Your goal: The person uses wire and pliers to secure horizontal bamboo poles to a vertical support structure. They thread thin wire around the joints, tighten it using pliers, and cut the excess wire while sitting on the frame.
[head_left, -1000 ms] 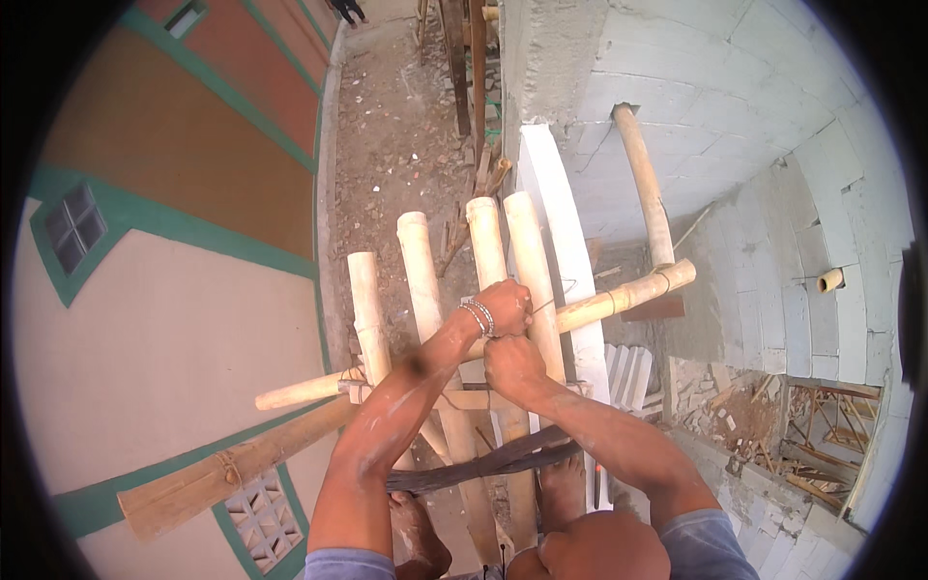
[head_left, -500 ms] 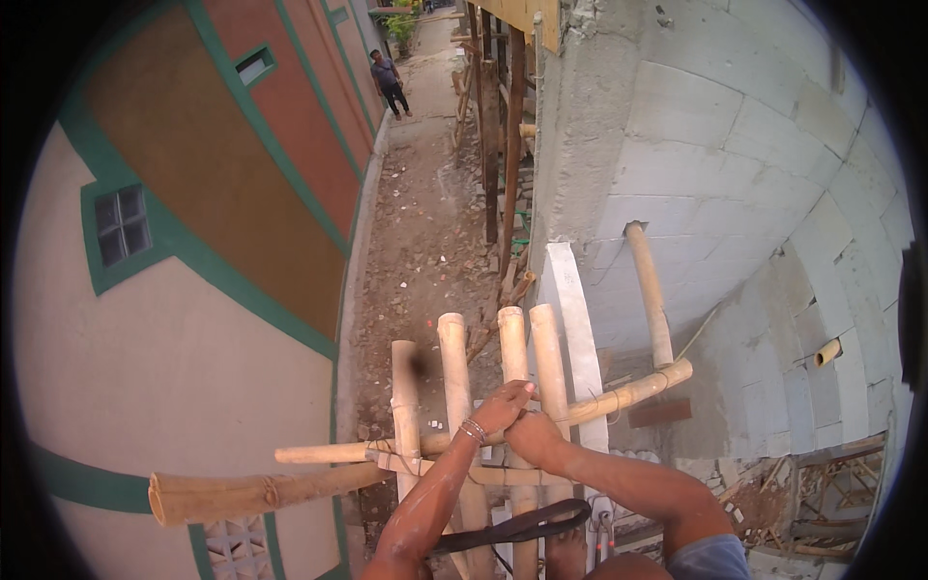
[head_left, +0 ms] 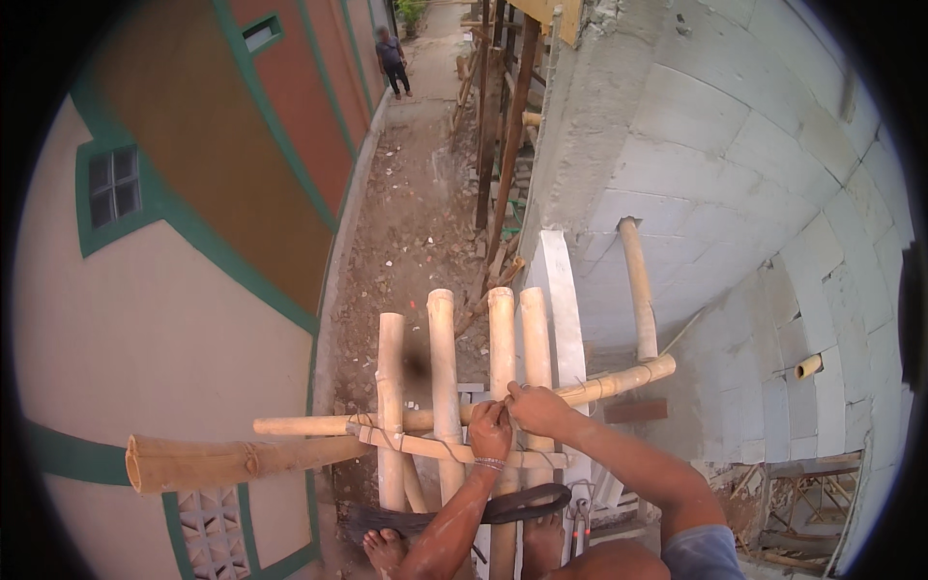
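Down below there's a dirt alley between a painted house and a block wall, and up on the bamboo poles (head_left: 445, 367) both hands, left (head_left: 489, 432) and right (head_left: 537, 407), are pinched shut on tie wire (head_left: 503, 398) at the crossbar (head_left: 425, 420), mid-lashing I'd say, needing tight twisting next.

Four bamboo poles (head_left: 443, 367) lie side by side as a platform high over the alley, resting across a crosspole (head_left: 309, 423) and a thinner bamboo rail (head_left: 425, 448). A coil of dark wire (head_left: 522, 503) lies across the poles' near ends, and a bare foot (head_left: 385, 549) stands there too.
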`<state>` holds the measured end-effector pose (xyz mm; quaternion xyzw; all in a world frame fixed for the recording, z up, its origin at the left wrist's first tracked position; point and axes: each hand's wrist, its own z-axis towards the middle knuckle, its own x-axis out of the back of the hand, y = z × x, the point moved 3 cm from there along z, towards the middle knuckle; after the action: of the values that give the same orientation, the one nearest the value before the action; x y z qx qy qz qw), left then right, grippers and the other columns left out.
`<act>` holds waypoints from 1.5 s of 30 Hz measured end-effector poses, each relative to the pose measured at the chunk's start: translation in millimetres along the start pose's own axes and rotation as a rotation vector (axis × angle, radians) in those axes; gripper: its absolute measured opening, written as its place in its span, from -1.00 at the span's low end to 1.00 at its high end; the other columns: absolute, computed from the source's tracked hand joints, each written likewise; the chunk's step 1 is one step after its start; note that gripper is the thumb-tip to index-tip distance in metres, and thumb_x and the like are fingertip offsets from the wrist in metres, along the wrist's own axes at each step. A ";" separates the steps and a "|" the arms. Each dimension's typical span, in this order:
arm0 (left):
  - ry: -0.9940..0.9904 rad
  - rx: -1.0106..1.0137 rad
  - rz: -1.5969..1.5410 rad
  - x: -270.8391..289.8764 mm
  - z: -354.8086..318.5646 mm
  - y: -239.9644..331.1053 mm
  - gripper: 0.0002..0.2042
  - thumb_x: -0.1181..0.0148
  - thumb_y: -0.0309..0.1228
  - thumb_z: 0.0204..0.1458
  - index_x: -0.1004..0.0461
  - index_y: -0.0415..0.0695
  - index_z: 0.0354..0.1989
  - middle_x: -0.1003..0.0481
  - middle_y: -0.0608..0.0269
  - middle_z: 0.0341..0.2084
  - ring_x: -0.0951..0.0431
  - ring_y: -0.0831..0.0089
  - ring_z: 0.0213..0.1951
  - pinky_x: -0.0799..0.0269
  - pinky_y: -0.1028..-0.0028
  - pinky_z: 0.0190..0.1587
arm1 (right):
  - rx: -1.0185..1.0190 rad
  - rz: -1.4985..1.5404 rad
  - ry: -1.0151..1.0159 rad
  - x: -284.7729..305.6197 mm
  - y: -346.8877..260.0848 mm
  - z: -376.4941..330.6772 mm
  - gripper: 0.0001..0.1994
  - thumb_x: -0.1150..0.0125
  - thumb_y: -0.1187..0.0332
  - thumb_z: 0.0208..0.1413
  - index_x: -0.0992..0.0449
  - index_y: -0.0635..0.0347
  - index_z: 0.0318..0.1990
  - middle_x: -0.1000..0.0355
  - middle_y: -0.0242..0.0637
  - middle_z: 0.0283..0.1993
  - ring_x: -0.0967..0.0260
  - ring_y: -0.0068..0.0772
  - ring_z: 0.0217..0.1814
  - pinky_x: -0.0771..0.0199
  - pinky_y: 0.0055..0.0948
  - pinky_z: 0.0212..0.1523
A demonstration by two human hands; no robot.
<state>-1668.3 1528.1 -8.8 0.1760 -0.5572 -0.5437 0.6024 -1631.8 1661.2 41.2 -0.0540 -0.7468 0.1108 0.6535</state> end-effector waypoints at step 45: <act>-0.429 0.199 -0.012 16.3 27.9 -17.5 -0.67 -0.55 -0.47 -0.05 -0.69 -0.18 -0.07 -0.65 0.18 -0.17 -0.67 0.35 -0.28 -0.62 0.41 -0.16 | -1.272 0.421 0.117 -169.6 -160.5 -350.9 -0.37 -0.39 0.33 0.04 -0.28 0.24 0.26 -0.36 0.04 0.13 -0.50 0.24 0.04 -0.57 0.09 -0.05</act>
<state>-1703.8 1519.1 -6.3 0.1183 -0.7223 -0.5145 0.4468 -1251.0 1500.7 -41.8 -0.5789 -0.6036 -0.2287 0.4983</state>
